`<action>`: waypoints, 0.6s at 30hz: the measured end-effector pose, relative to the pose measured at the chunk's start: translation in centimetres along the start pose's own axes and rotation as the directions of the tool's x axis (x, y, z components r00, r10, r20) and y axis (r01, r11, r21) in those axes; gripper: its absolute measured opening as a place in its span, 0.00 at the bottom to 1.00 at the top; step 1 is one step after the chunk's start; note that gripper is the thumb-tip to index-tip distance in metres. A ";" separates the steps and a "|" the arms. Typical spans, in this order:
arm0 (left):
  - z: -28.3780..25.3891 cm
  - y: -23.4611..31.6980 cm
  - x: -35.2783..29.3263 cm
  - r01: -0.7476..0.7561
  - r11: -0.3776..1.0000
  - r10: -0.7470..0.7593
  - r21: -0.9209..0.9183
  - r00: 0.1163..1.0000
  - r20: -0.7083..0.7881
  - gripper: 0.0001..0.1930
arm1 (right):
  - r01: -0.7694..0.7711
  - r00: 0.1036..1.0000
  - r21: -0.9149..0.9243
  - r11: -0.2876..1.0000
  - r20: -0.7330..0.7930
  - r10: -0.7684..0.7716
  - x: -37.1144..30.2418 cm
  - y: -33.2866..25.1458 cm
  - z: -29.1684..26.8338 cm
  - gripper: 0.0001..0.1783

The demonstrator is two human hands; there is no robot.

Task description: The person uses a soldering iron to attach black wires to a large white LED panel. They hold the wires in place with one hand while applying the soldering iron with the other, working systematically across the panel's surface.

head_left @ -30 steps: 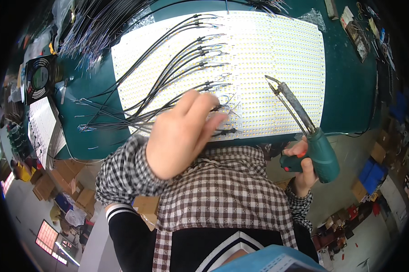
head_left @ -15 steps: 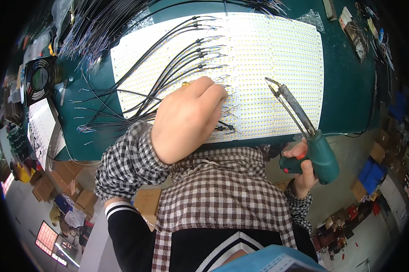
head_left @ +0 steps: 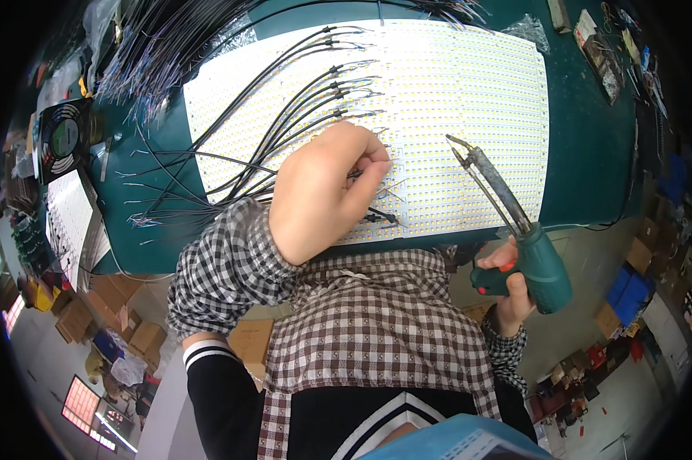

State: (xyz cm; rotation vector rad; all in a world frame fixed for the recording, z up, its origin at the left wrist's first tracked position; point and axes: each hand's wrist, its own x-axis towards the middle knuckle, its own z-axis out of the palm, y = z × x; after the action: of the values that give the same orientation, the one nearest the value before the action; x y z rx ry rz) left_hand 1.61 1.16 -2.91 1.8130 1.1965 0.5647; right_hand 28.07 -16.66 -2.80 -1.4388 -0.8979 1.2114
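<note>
Green table [head_left: 591,146] under everything. White LED board [head_left: 468,84] on it, beneath the left fingers and out both sides. Big wire bundle [head_left: 162,46], far up-left of those fingers, apparently unused stock. Iron [head_left: 541,264] in right hand [head_left: 514,299], fingers wrapped round its handle; tip well right of left fingers, apart from them. Left hand [head_left: 319,188]: thumb and forefinger pinched together, seemingly on a cable, mostly hidden. Cables [head_left: 284,115] above those fingers look placed in a row; ends just below look unsettled, probably left to do. Joints too small to confirm.
</note>
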 end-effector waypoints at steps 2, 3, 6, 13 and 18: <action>0.3 -0.1 0.0 -0.039 0.999 0.040 0.029 0.999 -0.011 0.04 | -0.015 1.000 0.008 1.000 -0.012 0.016 -0.1 -0.1 0.1 0.36; 0.6 -0.3 0.0 -0.057 0.997 0.057 0.048 0.998 -0.011 0.04 | -0.024 1.000 0.004 1.000 -0.019 0.024 -0.1 -0.3 0.3 0.36; 0.7 -0.4 0.1 -0.067 0.992 0.068 0.107 0.998 -0.006 0.04 | -0.037 0.999 -0.010 0.999 -0.023 0.037 -0.2 -0.4 0.4 0.34; 1.1 -0.8 0.1 -0.034 0.997 0.038 0.064 0.997 -0.069 0.04 | -0.094 0.995 -0.062 0.994 -0.023 0.092 -0.4 -1.2 1.0 0.32; 0.9 -0.6 0.2 -0.012 0.999 0.013 0.036 0.999 -0.043 0.04 | -0.106 0.994 -0.067 0.992 0.003 0.107 -0.3 -1.4 1.0 0.32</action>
State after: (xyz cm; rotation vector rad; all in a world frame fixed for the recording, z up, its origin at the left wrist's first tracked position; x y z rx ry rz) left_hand 2.09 1.04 -3.90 1.8478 1.2324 0.5959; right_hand 27.10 -16.40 -1.38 -1.5537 -0.8825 1.2761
